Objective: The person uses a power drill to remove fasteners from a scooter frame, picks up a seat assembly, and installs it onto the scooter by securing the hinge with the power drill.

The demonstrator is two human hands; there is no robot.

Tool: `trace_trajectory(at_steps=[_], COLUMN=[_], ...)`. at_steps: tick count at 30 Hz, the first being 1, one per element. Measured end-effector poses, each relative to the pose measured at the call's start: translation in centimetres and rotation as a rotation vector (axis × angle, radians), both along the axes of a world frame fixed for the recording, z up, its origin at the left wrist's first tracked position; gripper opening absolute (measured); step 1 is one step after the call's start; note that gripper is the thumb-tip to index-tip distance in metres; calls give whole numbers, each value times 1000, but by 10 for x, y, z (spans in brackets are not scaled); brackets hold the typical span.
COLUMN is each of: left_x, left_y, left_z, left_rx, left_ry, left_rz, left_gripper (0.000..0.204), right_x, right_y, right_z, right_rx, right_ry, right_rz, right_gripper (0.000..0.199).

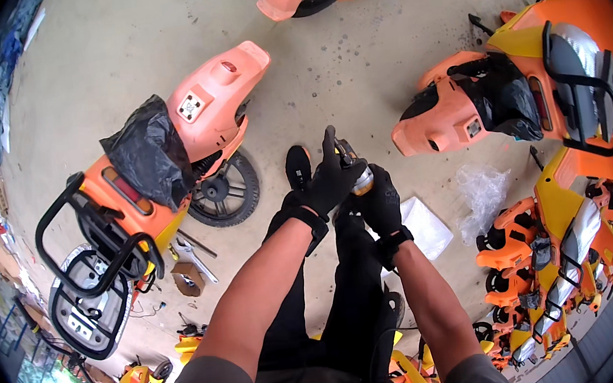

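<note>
Both my hands wear black gloves and meet in front of my legs. Between them is a small black part with a rounded amber and silver end (363,181), which looks like a small lamp; its exact kind cannot be made out. My left hand (329,179) closes round its left side, with the index finger stretched along it, pointing away from me. My right hand (380,204) grips the near right side, just under the rounded end. The fingers hide much of the part.
To the left stands an orange scooter (207,96) with a black plastic bag (152,153) over it; another (435,118) is at right. Tools (194,243) and a small cardboard box (188,279) lie at left. Clear plastic wrap (483,196) and a white sheet (426,228) lie at right.
</note>
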State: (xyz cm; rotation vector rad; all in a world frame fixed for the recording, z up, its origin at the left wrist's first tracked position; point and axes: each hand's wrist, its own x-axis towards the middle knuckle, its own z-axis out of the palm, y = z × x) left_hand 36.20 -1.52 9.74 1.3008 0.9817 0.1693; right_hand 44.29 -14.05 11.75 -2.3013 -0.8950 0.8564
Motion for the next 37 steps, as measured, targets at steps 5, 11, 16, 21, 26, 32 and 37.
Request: trace_trajectory(at_steps=[5, 11, 16, 21, 26, 32, 37], left_x=[19, -32, -77, -61, -50, -48, 19], left_y=[32, 44, 21, 22, 23, -26, 35], left_z=[-109, -132, -136, -95, -68, -27, 192], left_rx=[-97, -348, -349, -519, -468, -99, -96], left_ry=[238, 375, 416, 304, 328, 228, 500], left_rz=[117, 179, 264, 270, 155, 76, 121], left_gripper=[95, 86, 66, 49, 44, 43, 32], right_x=[34, 63, 61, 60, 69, 67, 34], right_y=[32, 46, 51, 51, 49, 62, 91], right_z=[-122, -220, -221, -216, -201, -40, 119], right_rx=[-63, -91, -122, -177, -241, 195, 270], right_ry=[-9, -15, 35, 49, 24, 1004, 1495], right_rz=[21, 42, 36, 46, 70, -341, -634], right_gripper=[72, 69, 66, 71, 80, 62, 76])
